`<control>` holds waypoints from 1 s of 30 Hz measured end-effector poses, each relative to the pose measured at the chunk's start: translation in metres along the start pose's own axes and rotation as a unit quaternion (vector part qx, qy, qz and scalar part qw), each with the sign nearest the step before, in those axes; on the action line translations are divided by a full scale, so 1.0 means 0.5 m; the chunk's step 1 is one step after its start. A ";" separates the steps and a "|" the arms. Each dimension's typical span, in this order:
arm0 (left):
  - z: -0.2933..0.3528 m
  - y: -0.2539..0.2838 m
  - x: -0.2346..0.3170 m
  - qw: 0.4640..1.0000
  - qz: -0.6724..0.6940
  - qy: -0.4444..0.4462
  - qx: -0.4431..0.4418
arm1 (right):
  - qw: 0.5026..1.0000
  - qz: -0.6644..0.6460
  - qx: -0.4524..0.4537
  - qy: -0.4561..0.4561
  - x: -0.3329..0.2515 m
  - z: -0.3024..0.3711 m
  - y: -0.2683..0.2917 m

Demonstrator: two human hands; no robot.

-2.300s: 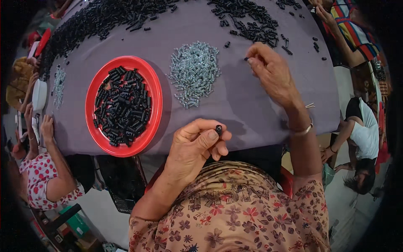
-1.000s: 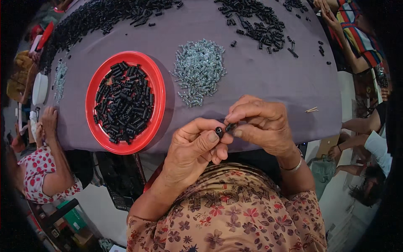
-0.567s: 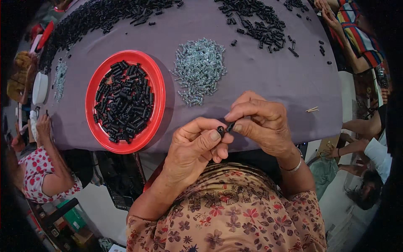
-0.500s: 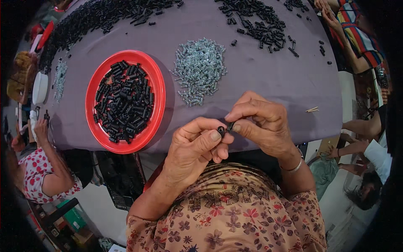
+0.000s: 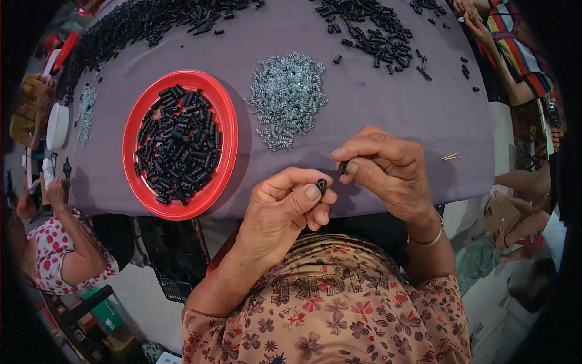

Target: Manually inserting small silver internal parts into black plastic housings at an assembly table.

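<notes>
My left hand [image 5: 285, 200] pinches a small black plastic tube [image 5: 321, 184] between thumb and forefinger, its round end facing up. To its right, my right hand [image 5: 388, 173] grips another small dark piece [image 5: 343, 167] at its fingertips; the piece is mostly covered by the fingers. The two parts are apart. Beyond my hands lies a heap of small silvery coil springs [image 5: 288, 97]. On the left a red round tray [image 5: 130, 164] holds many short black plastic tubes [image 5: 179, 142].
A purple-grey cloth [image 5: 448, 121] covers the table. Large piles of black plastic parts [image 5: 370, 36] lie along the far side. Two thin sticks [image 5: 451, 156] rest at the right, a white bowl [image 5: 57, 127] at the left. Other people sit around the table.
My right hand has drawn away up and to the right, taking its dark piece off the tube. My left hand stays nearly in place with the tube.
</notes>
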State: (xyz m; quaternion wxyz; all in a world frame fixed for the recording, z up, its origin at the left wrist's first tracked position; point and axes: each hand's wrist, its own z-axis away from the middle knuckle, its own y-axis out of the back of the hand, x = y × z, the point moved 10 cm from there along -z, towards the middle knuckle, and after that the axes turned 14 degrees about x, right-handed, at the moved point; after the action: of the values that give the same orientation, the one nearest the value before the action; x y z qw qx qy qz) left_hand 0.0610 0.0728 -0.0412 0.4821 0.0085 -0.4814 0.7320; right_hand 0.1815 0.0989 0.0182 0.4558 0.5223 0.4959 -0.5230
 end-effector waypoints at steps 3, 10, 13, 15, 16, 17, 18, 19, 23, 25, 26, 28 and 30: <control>0.001 0.000 -0.005 1.000 -0.004 0.007 -0.008 | 0.999 0.035 -0.018 0.038 -0.012 -0.004 -0.007; 0.005 -0.003 -0.008 0.999 -0.026 0.023 0.004 | 1.000 0.014 -0.008 -0.006 0.001 0.001 -0.009; 0.005 -0.002 -0.011 0.999 -0.027 0.021 0.006 | 0.998 0.055 -0.014 0.017 -0.005 -0.002 -0.010; 0.005 -0.002 -0.012 0.999 -0.030 0.019 0.005 | 0.998 0.065 -0.019 0.018 -0.004 -0.002 -0.009; 0.005 -0.001 -0.013 0.999 -0.032 0.018 0.005 | 0.997 0.074 -0.025 0.018 -0.003 -0.001 -0.010; 0.005 -0.003 -0.013 0.999 -0.032 0.018 0.004 | 0.997 0.074 -0.025 0.018 -0.005 -0.001 -0.010; 0.006 -0.004 -0.012 0.999 -0.033 0.017 0.003 | 0.997 0.075 -0.025 0.024 -0.008 -0.002 -0.012; 0.007 -0.005 -0.012 0.999 -0.034 0.017 0.003 | 0.996 0.076 -0.025 0.029 -0.011 -0.002 -0.013; 0.008 -0.008 -0.011 0.999 -0.035 0.016 -0.001 | 0.992 0.120 -0.026 0.028 -0.019 -0.002 -0.015; 0.007 -0.006 -0.013 0.999 -0.034 0.019 -0.004 | 0.991 0.122 -0.030 0.050 -0.025 -0.001 -0.017; 0.007 -0.006 -0.014 0.999 -0.034 0.019 -0.004 | 0.991 0.122 -0.030 0.050 -0.024 -0.003 -0.016; 0.007 -0.005 -0.016 0.999 -0.032 0.023 -0.005 | 0.980 0.141 -0.041 0.133 -0.050 0.000 -0.023; 0.007 -0.007 -0.016 0.999 -0.035 0.024 -0.005 | 0.973 0.149 -0.047 0.169 -0.058 -0.001 -0.025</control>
State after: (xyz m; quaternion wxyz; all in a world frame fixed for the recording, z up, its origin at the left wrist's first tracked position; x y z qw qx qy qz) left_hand 0.0659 0.0649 -0.0407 0.5189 0.0056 -0.4727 0.7123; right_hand 0.1701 0.0991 0.0476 0.4623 0.6492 0.5061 -0.3298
